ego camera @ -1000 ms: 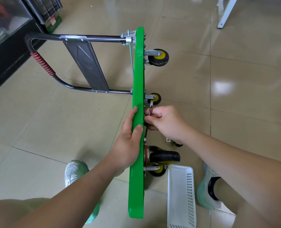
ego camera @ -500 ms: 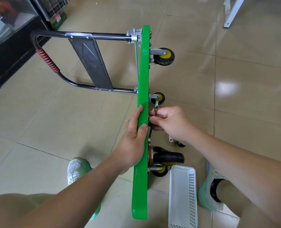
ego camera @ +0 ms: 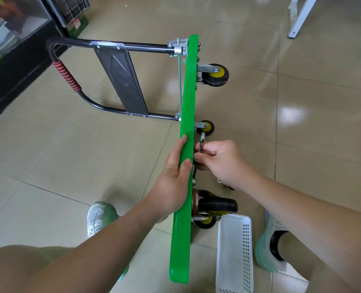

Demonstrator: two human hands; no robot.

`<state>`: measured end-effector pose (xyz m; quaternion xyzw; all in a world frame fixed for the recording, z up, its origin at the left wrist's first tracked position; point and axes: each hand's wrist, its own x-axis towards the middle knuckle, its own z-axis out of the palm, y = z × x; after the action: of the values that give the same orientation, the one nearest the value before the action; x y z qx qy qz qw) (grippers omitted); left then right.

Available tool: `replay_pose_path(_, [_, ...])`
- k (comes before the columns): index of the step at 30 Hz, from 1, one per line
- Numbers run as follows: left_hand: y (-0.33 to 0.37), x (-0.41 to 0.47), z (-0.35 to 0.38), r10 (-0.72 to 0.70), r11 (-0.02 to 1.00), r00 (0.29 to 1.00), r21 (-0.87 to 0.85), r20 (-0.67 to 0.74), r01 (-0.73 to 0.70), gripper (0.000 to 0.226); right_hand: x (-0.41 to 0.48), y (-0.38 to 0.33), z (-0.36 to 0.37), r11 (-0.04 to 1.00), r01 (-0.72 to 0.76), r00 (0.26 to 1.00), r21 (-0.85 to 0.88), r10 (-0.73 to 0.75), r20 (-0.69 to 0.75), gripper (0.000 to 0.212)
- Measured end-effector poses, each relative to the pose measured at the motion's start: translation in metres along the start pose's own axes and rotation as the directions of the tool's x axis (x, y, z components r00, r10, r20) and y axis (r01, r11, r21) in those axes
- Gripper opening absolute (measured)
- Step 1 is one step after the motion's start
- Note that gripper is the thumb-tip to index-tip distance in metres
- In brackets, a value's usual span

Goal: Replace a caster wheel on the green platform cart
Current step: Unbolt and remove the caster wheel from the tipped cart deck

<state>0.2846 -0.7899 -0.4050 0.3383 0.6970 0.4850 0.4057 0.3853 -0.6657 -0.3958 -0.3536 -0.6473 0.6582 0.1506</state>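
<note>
The green platform cart point(ego camera: 188, 98) stands on its side on the tiled floor, wheels facing right. My left hand point(ego camera: 173, 178) grips the upper edge of the deck, thumb on the near face. My right hand point(ego camera: 221, 161) pinches a small metal wrench point(ego camera: 201, 142) against the underside, just below a small yellow-hubbed caster point(ego camera: 206, 127). A larger black caster point(ego camera: 216, 205) sits under my hands, with another yellow-hubbed wheel point(ego camera: 206, 223) beneath it. A far caster point(ego camera: 215, 75) sticks out near the handle end.
The cart's black folding handle point(ego camera: 69, 81) with a red grip lies out to the left. A white perforated basket point(ego camera: 234, 254) stands on the floor at lower right between my shoes. A dark cabinet point(ego camera: 10, 60) is at far left, a white frame leg point(ego camera: 300, 17) top right.
The view has shifted slightly, so the cart sits further right in the frame. My hands keep the same hold on the deck and the wrench.
</note>
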Motion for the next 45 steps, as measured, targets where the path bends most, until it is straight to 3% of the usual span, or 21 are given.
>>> replay_pose_path(6, [0.001, 0.000, 0.001, -0.008, 1.000, 1.000, -0.012, -0.012, 0.008, 0.051, -0.001, 0.002, 0.002, 0.999, 0.043, 0.999, -0.001, -0.043, 0.013, 0.053])
replay_pose_path(12, [0.004, 0.000, 0.000, -0.021, 0.999, 1.000, -0.030, -0.019, 0.020, 0.050, -0.007, 0.004, 0.001, 0.998, 0.064, 0.998, 0.019, -0.063, -0.022, 0.034])
replay_pose_path(26, [0.006, 0.000, 0.000, -0.049, 0.998, 0.999, -0.027, -0.020, 0.048, 0.048, -0.020, 0.006, 0.001, 0.985, 0.165, 0.984, -0.048, -0.168, -0.065, 0.037])
replay_pose_path(35, [0.002, 0.000, 0.000, -0.048, 0.999, 0.999, -0.009, -0.001, 0.048, 0.049, -0.007, -0.001, -0.008, 0.995, 0.101, 0.984, -0.015, -0.102, -0.146, 0.027])
replay_pose_path(39, [0.002, 0.000, -0.001, -0.044, 0.999, 0.999, -0.010, 0.007, 0.044, 0.050, 0.000, -0.001, -0.012, 0.999, 0.037, 0.993, 0.005, -0.036, -0.112, 0.023])
replay_pose_path(45, [0.003, 0.000, 0.000, -0.057, 0.998, 0.998, -0.006, 0.016, 0.057, 0.051, 0.010, -0.010, -0.015, 0.998, 0.069, 0.987, -0.011, -0.070, -0.142, 0.017])
